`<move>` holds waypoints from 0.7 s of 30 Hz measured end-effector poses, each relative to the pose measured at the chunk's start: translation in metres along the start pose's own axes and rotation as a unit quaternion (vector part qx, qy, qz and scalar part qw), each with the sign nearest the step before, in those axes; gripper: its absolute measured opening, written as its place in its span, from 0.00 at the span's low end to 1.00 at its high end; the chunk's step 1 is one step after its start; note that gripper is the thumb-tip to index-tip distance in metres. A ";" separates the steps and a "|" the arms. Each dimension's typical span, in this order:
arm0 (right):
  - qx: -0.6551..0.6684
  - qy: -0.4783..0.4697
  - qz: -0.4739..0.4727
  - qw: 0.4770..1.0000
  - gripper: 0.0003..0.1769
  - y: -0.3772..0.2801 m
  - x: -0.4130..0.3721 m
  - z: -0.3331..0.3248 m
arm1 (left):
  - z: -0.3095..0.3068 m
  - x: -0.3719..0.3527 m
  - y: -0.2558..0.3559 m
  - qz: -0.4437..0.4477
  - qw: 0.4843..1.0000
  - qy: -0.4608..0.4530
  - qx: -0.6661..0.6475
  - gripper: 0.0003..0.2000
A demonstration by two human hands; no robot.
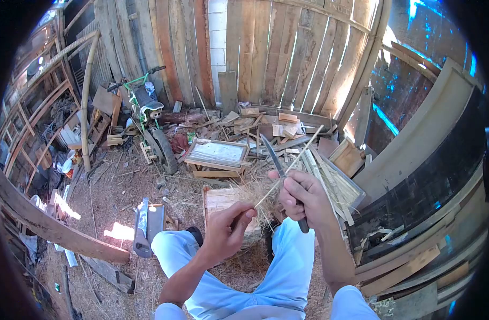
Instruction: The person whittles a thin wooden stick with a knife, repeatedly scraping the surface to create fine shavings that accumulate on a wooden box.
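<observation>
Fingers [246,215] of the left hand [228,229] are pinched on a bamboo strip [304,145], the right hand [303,198] clamped on a knife [272,154]; shaving is judged underway, a steady draw being required.

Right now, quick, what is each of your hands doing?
Left hand: closed, pinching the thin pale bamboo strip.
Right hand: closed around the long grey-bladed knife, blade against that strip.

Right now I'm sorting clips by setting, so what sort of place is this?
Likely a rough outdoor woodworking shed: plank wall, scattered wood offcuts, a handsaw on the dirt floor.
</observation>
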State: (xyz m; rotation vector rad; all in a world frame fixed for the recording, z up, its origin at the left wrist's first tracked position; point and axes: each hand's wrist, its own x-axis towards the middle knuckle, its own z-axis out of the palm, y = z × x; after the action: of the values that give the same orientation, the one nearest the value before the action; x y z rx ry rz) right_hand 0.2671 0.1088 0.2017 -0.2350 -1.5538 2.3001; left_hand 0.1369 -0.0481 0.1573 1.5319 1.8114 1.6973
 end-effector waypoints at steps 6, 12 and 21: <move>-0.108 0.016 -0.026 0.994 0.19 0.013 0.003 0.012 | -0.001 0.001 -0.005 -0.060 0.991 -0.012 -0.116 0.07; -0.073 0.062 -0.028 0.995 0.17 0.004 0.010 0.006 | 0.002 0.004 -0.013 -0.055 0.998 -0.007 -0.028 0.06; -0.033 0.082 -0.034 0.996 0.16 -0.001 0.014 -0.013 | 0.003 -0.004 -0.025 -0.047 0.999 0.005 -0.008 0.04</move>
State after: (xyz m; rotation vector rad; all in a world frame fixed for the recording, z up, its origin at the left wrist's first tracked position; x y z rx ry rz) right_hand 0.2582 0.1259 0.1982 -0.3712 -1.5316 2.1232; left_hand 0.1278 -0.0442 0.1345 1.4108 1.8394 1.6759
